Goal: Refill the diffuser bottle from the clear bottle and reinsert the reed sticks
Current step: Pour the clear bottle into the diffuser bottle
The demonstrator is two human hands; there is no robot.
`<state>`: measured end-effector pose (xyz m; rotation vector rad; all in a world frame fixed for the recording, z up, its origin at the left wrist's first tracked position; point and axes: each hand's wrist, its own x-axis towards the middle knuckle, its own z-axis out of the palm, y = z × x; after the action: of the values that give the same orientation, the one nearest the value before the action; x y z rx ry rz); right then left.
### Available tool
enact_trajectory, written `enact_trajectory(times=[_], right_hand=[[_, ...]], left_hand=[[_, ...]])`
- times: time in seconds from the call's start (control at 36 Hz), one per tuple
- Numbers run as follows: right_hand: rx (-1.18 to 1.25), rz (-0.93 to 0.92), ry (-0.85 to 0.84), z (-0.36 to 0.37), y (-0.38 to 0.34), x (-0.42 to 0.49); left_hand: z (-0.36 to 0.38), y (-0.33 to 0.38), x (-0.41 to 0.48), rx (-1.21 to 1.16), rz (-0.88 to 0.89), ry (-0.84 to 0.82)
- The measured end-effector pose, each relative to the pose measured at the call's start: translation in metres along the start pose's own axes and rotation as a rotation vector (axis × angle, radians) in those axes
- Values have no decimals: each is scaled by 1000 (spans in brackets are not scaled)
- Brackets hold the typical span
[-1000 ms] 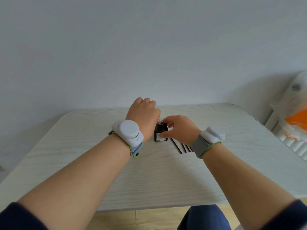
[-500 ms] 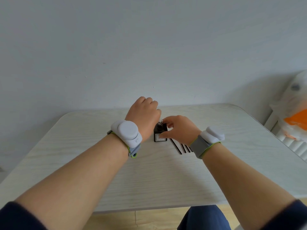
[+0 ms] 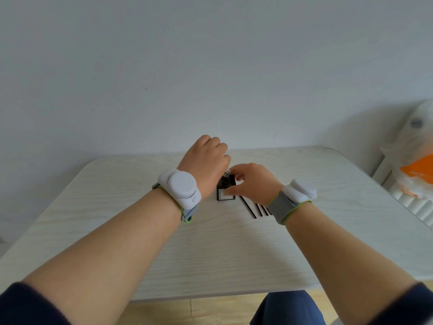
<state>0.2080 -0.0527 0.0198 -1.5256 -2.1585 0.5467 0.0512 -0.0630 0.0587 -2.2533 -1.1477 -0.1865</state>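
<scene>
A small black diffuser bottle (image 3: 225, 193) with a white label stands upright near the middle of the pale wooden table (image 3: 117, 207). My right hand (image 3: 253, 181) grips it from the right side. My left hand (image 3: 206, 165) is closed around the clear bottle (image 3: 226, 172), which is tipped with its neck over the black bottle's mouth; only that glassy tip shows, the rest is hidden in my fist. Several dark reed sticks (image 3: 254, 208) lie flat on the table, partly under my right wrist.
A white wall rises just behind the table's far edge. At the right stand a white and orange plush toy (image 3: 414, 165) and a white ribbed radiator (image 3: 412, 202), off the table. My knee in blue trousers (image 3: 288, 310) shows below the front edge.
My left hand has lifted slightly and tilted further over the black bottle. My right hand and the reed sticks have stayed in place.
</scene>
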Motion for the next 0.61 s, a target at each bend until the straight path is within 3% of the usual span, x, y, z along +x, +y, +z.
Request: enact_trajectory(times=[0.61], right_hand=[[-35,-9,5,-1,-3,-1]], left_hand=[[-3,3,3,73,77,76]])
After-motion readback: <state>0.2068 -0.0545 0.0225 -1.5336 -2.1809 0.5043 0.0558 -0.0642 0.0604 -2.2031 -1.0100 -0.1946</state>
